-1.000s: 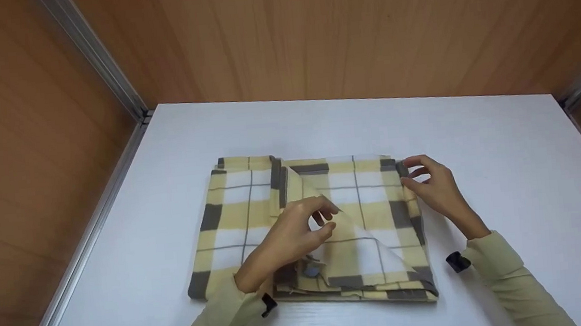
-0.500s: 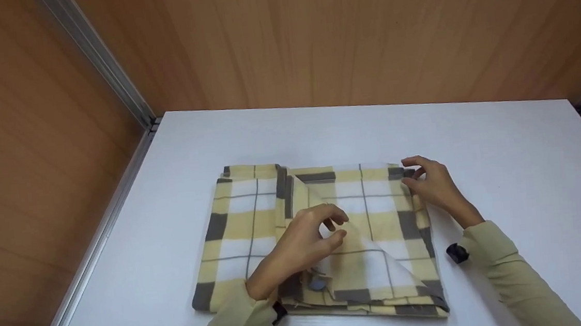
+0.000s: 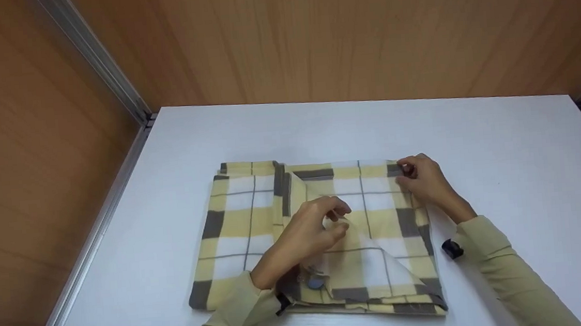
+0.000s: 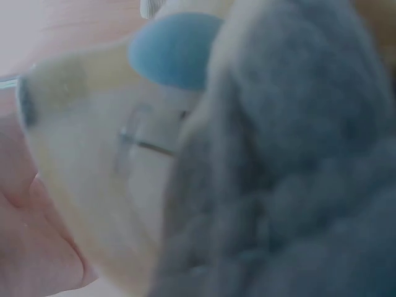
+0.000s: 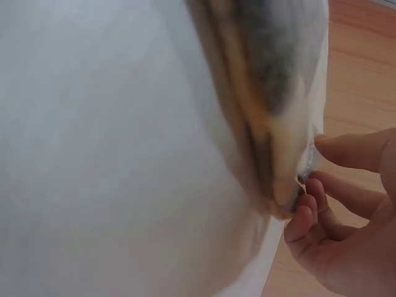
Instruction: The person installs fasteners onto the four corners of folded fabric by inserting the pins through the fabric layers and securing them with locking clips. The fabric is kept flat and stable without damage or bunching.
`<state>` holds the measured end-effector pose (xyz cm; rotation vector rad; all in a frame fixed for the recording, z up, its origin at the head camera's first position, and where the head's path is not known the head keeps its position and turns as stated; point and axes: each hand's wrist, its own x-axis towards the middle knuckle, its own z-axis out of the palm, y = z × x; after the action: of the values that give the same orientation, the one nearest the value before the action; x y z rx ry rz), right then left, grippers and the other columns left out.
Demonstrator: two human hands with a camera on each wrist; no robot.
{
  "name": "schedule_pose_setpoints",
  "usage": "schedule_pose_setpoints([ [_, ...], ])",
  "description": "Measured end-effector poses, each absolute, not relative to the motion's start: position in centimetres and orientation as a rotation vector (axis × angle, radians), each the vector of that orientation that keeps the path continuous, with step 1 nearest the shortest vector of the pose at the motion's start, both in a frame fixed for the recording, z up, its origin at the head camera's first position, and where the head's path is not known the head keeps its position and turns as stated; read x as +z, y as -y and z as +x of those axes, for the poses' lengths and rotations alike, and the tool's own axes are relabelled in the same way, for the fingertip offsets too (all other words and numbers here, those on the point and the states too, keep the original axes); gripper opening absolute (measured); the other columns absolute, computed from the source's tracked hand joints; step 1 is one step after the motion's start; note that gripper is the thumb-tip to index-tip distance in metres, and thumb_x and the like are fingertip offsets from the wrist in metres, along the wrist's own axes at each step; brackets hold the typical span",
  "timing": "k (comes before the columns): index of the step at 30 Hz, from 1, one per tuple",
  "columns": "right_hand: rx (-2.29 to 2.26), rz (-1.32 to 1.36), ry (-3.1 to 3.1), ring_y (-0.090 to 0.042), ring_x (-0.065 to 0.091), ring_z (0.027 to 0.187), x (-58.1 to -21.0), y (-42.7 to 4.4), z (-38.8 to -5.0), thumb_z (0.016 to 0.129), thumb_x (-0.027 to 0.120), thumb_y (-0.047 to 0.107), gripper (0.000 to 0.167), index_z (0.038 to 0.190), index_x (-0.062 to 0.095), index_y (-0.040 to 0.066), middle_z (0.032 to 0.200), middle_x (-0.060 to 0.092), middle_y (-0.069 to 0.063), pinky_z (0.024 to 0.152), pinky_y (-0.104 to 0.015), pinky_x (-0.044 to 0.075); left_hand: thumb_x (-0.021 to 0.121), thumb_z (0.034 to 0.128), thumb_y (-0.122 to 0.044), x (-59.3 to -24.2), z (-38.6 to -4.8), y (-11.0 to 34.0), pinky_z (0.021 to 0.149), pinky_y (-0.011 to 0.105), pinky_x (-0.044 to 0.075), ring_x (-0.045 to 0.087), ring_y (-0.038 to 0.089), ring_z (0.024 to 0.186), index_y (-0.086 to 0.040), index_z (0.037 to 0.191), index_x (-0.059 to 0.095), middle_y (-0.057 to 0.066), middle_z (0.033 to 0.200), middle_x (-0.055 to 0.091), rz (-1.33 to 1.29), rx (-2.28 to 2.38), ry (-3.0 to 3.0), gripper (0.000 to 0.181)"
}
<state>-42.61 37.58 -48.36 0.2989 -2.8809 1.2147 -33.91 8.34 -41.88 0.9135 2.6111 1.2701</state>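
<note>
A checked cloth (image 3: 240, 213) in yellow, white and grey lies folded in layers on the white table. My left hand (image 3: 309, 231) is over its middle, fingers curved, and appears to pinch the raised diagonal edge of a loose top flap. In the left wrist view, the lifted cloth (image 4: 80, 154) hides the fingertips of the left hand (image 4: 37, 241). At the far right corner, my right hand (image 3: 424, 181) pinches the cloth's edge. The right wrist view has the fingertips of that hand (image 5: 346, 216) against the corner of the cloth (image 5: 288, 136).
A small blue oval piece (image 3: 315, 283) shows at the cloth beneath the left wrist; what it is cannot be told. The white table (image 3: 503, 167) surrounds the cloth, with wooden panels (image 3: 322, 36) behind and a metal rail (image 3: 112, 198) at the left.
My right hand's fingers have closed in on the far right corner of the cloth. The left hand stays over the flap. The view has shifted slightly.
</note>
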Motion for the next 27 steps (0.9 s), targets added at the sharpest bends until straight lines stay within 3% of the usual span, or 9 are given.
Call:
schedule_pose_setpoints([
  [5,1.180,0.267,2.864,-0.026,0.049,0.081,-48.5,-37.7,-42.6,0.088,0.063,0.006,0.028,0.113,0.060,-0.008,0.094,0.051,-0.017,0.070,-0.035,0.042,0.067,0.0853,-0.006,-41.7,-33.9,-8.6,0.078,0.030,0.053,0.062,0.020,0.088,-0.004,0.102,0.066,0.007,0.097,0.065,0.926,1.285,-2.600,0.016],
  [11,1.179,0.251,2.782,-0.022,0.053,0.072,-47.6,-37.7,-42.1,0.087,0.067,0.010,0.014,0.095,0.065,-0.002,0.085,0.059,-0.014,0.060,-0.027,0.043,0.066,0.0851,-0.005,-41.6,-34.0,-8.6,0.078,0.028,0.053,0.062,0.019,0.086,-0.004,0.100,0.067,0.005,0.096,0.065,0.935,1.319,-2.594,0.015],
  [15,1.196,0.286,2.729,-0.021,0.056,0.073,-46.4,-37.4,-41.5,0.087,0.069,0.012,0.013,0.094,0.067,0.001,0.084,0.064,-0.011,0.060,-0.023,0.043,0.066,0.0845,-0.004,-41.6,-34.0,-8.7,0.077,0.026,0.053,0.063,0.017,0.084,-0.003,0.100,0.066,0.007,0.096,0.065,0.927,1.359,-2.573,0.016],
  [22,1.239,0.385,2.637,-0.013,0.059,0.075,-43.5,-36.1,-39.9,0.084,0.072,0.007,0.011,0.094,0.069,0.004,0.084,0.067,-0.006,0.059,-0.018,0.045,0.062,0.0846,0.000,-41.6,-34.3,-8.8,0.074,0.034,0.055,0.064,0.019,0.080,-0.001,0.099,0.065,0.014,0.095,0.065,0.925,1.481,-2.508,0.014],
  [27,1.302,0.467,2.556,-0.008,0.058,0.072,-42.0,-35.0,-38.7,0.081,0.073,0.003,0.016,0.097,0.070,0.002,0.083,0.067,-0.006,0.058,-0.016,0.045,0.061,0.0850,0.001,-41.6,-34.4,-8.9,0.070,0.029,0.055,0.063,0.017,0.076,-0.002,0.096,0.064,0.009,0.089,0.066,0.923,1.562,-2.501,0.012],
])
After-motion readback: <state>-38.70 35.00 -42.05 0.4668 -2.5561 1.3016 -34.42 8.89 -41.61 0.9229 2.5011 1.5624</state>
